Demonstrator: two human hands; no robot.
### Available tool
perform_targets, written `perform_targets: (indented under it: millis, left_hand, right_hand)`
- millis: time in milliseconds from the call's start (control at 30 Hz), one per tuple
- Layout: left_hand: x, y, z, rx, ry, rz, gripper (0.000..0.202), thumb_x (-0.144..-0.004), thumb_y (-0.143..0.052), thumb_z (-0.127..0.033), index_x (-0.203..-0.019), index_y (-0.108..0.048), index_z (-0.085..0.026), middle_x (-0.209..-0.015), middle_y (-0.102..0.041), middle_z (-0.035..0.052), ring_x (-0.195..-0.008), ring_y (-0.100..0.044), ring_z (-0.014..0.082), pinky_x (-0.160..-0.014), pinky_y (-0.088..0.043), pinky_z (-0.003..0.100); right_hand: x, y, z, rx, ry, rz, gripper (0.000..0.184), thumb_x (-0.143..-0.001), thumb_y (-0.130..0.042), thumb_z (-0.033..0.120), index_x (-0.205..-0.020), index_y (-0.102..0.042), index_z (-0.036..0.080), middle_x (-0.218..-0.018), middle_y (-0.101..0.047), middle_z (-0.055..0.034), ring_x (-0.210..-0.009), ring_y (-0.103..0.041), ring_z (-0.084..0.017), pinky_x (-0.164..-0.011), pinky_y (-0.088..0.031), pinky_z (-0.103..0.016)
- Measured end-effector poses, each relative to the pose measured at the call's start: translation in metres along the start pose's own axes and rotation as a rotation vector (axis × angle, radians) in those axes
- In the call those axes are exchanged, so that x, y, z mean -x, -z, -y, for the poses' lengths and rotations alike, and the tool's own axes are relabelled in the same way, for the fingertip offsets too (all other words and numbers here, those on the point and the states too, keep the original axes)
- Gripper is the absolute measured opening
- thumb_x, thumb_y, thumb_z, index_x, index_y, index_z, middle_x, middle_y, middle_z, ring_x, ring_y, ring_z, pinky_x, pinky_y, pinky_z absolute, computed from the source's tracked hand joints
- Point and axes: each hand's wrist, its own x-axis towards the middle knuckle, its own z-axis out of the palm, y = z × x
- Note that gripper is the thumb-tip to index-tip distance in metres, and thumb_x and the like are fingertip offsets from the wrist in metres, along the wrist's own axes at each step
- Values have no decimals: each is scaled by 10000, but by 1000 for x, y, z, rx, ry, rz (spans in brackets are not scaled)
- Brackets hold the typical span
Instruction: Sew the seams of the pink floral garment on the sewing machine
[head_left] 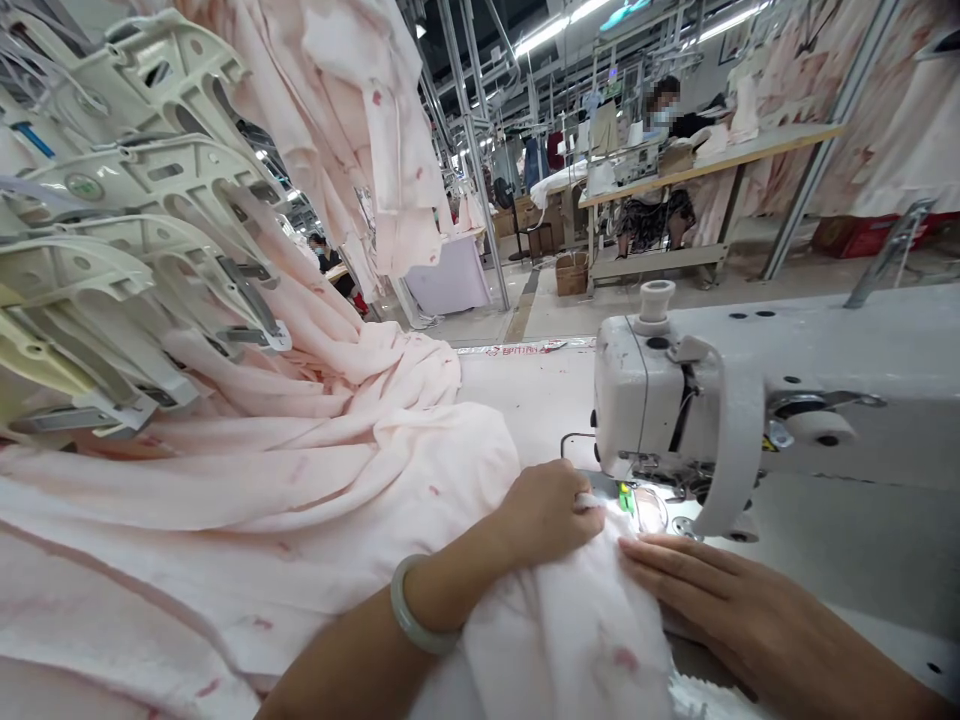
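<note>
Pink cloth (450, 470): seen from the head camera, pale fabric dotted with red marks sweeps in folds across the left and front of the table (540, 400), its worked part lying beneath both hands beside the machine's needle area.
Left hand (551, 512): fingers curled in, pinching a fold of the cloth between thumb and forefinger, just left of the needle area.
Bracelet (406, 600): a pale, smooth ring around the left wrist.
Right hand (697, 580): laid out flat, fingers straight and close together, the tips resting on the cloth's right edge in front of the needle area.
Machine (660, 390): a white sewing head stands at right, a lamp brightening the spot below it and a green part (625, 498) showing beside the light.
Clips (150, 250): off-white plastic frames with metal jaws crowd the left side, close to bunched cloth.
Hanging garments (367, 130): pink pieces drape overhead, left of centre.
Co-worker (682, 125): a person in dark clothing sits at a far table (750, 152) across the aisle.
Floor (555, 315): a brown box (571, 273) stands near that table, and a red bin (847, 238) sits farther right.
</note>
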Motion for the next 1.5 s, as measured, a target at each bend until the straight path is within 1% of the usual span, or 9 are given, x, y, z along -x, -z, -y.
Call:
perform_targets:
  millis: [133, 233, 467, 567, 667, 833, 1100, 1300, 1500]
  left_hand:
    - [1, 2, 0, 43, 9, -26, 440, -920, -649, -256, -618, -332, -212, -742, -495, -13, -720, -489, 150, -689, -358, 282]
    - [1, 2, 1, 77, -2, -34, 446, -929, -643, -260, -627, -318, -213, -744, -484, -18, -729, -489, 148, -701, -370, 284]
    - [1, -4, 7, 99, -23, -12, 187, -932, -700, -358, -878, -597, -212, -1039, -717, 34, -947, -661, 200, -860, -496, 296]
    - [3, -5, 7, 82, -30, 66, 195, -937, -699, -396, -924, -664, -204, -1088, -758, 56, -968, -696, 222, -878, -520, 316]
    - [6, -6, 6, 91, -36, 117, 227, -936, -706, -423, -1011, -727, -210, -1110, -788, 58, -998, -722, 245, -920, -538, 341]
    - [5, -7, 5, 79, -44, 106, 290, -937, -700, -427, -1115, -761, -207, -1201, -793, 80, -1067, -734, 275, -998, -552, 379]
    - [6, -5, 1, 67, -16, 90, 261, -904, -671, -411, -1059, -763, -222, -1097, -796, 53, -991, -722, 252, -947, -559, 346]
    - [7, -5, 5, 110, -20, 78, 235, -895, -661, -396, -1005, -758, -212, -1027, -778, 41, -927, -695, 226, -858, -527, 317]
    - [11, 1, 5, 328, 33, 59, 135, -864, -694, -306, -900, -757, -192, -902, -763, 0, -845, -658, 172, -842, -485, 272]
  right_hand:
    - [1, 0, -2, 26, 49, 22, 658, -1011, -612, 132, -1653, -522, 249, -1476, -699, -72, -1212, -765, -278, -1013, -684, -381]
    - [-2, 1, -2, 11, 36, 20, 626, -1011, -603, 140, -1626, -558, 249, -1481, -692, -75, -1202, -769, -290, -981, -697, -396]
    - [-11, 3, 2, 60, 30, 40, 533, -1029, -574, 164, -1551, -634, 256, -1365, -766, -60, -1132, -796, -257, -929, -707, -360]
    - [-11, 4, 9, 30, 35, 6, 436, -1048, -578, 183, -1447, -721, 288, -1271, -806, -39, -1086, -808, -241, -966, -688, -347]
    - [-12, 6, 15, 93, 121, -15, 341, -1071, -533, 160, -1294, -776, 248, -1220, -822, -22, -1042, -812, -203, -932, -683, -306]
    - [-16, 10, 8, 232, 185, -13, 349, -1169, -445, 278, -1332, -735, 171, -1259, -811, -59, -1046, -801, -202, -918, -663, -353]
    - [-22, 13, 2, 342, 215, 45, 377, -1167, -406, 271, -1395, -685, 160, -1220, -821, -46, -1017, -803, -199, -848, -639, -395]
    - [-18, 16, 3, 392, 226, 44, 376, -1158, -378, 225, -1304, -709, 125, -1185, -824, -77, -1024, -787, -227, -856, -623, -405]
    - [-23, 17, 11, 349, 248, -31, 483, -1099, -277, -1, -1246, -717, 136, -1180, -826, -22, -1015, -755, -176, -933, -552, -356]
